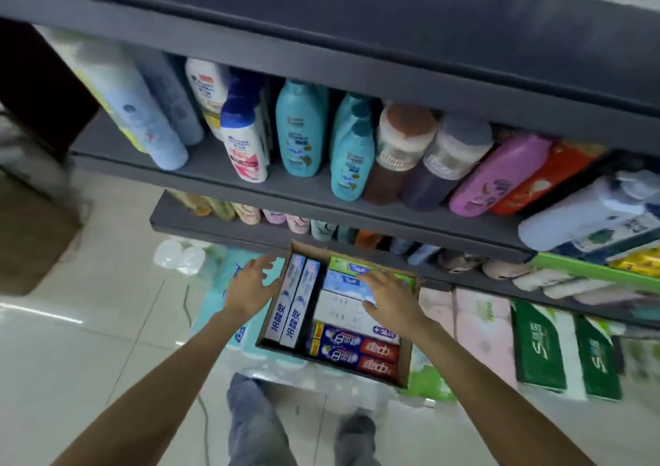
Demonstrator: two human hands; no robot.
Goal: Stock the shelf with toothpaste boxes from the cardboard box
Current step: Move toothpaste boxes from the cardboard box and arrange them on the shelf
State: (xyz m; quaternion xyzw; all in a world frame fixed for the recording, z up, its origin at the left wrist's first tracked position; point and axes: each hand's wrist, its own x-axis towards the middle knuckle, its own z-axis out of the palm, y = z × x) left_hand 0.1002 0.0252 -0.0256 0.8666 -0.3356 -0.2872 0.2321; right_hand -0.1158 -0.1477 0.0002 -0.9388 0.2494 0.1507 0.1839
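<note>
- Between the two hands: the open cardboard box, nearly full of toothpaste boxes, standing low before the grey shelf.
- Left hand just outside the left wall of the box, fingers spread and relaxed, holding nothing; contact with the wall hard to tell.
- Right hand over the middle of the box, fingers stretched above a blue-and-white carton, gripping nothing; touching or only hovering, cannot tell.
- Hands well apart, with two long white-and-blue cartons lying side by side along the left wall between them.
- Below the right hand, toward the body: two red-and-blue cartons stacked flat; beyond its fingertips, a green carton against the far wall.
- Little free room inside the box; cartons packed close, only a dark gap in the middle.
- Directly above the hands: the projecting edge of a lower shelf with small pastel packs, narrowing the room for lifting.
- Higher up: shampoo bottles in a row.
- Right of the right hand: pink tissue packs and green packs on the floor.
- Left of the left hand: open pale tiled floor; near it, blue wrapped packs.
- Under the arms: grey trouser legs.
</note>
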